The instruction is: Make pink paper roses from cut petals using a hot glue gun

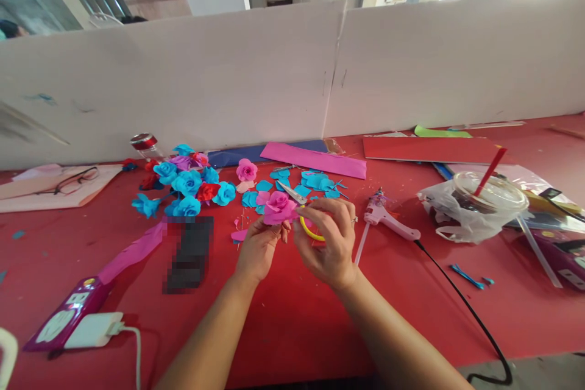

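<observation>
**Pink flower between two hands, scissors crossing behind**

Head view. The flower stands above the red bench, its open face turned up; its stem cannot be made out. The left hand has its grip pinched on the flower's underside, thumb and fingers close together. The right hand lies just right of the bloom, its grip curled around the scissors, whose yellow loop shows between thumb and fingers. Whether its fingertips also touch a petal cannot be told.

The governing relation: the flower lies directly left of the right grip and just above the left, which is the nearer of the two. The scissors' long axis runs obliquely, loop toward the right palm, tip pointing left and away from the person, past the flower's far edge.

Beyond the tip lie blue petals; right of the right hand, the glue gun.
</observation>
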Available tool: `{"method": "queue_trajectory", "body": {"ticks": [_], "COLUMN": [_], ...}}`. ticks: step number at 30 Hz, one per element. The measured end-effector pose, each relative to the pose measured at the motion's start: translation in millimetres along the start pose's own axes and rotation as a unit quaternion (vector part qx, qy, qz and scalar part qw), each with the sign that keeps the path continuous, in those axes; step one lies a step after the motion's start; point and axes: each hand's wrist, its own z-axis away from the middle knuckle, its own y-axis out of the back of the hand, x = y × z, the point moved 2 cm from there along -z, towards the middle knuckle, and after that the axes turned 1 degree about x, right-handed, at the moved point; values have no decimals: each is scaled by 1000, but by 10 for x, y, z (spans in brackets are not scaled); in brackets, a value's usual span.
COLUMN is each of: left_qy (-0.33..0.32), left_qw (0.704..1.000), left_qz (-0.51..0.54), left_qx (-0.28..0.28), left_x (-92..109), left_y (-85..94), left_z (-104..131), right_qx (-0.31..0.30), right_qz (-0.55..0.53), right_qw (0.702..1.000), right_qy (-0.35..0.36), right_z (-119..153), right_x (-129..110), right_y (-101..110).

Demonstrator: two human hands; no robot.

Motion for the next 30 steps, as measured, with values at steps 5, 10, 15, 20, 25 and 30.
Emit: {"method": "queue_trajectory", "body": {"ticks": [5, 10, 15, 20, 25, 30], "left_qy": [14, 18, -8, -50, -87, -127], "left_qw": [998, 999, 999, 997, 991, 983], "left_qz": [43, 10, 1, -16, -74, -127], "left_qx": [33, 48, 36, 58, 69, 45], "left_x": [29, 0, -14, 30, 35, 4], "left_y": [-2, 35, 22, -27, 24, 105], "left_z": [20, 34, 35, 40, 48, 46], "right_qx": [-17, -104, -66, -61, -69, -81], "right_qz": [-87, -93, -108, -137, -203, -368], "right_qw": [990, 984, 985, 983, 965, 876], "right_qy": [-108, -112, -118, -107, -154, -301], "right_z": [38, 105, 107, 90, 94, 182], "right_x": [-7, -29, -6, 17, 16, 61], "right_y": [-35, -195, -194, -163, -157, -247]}}
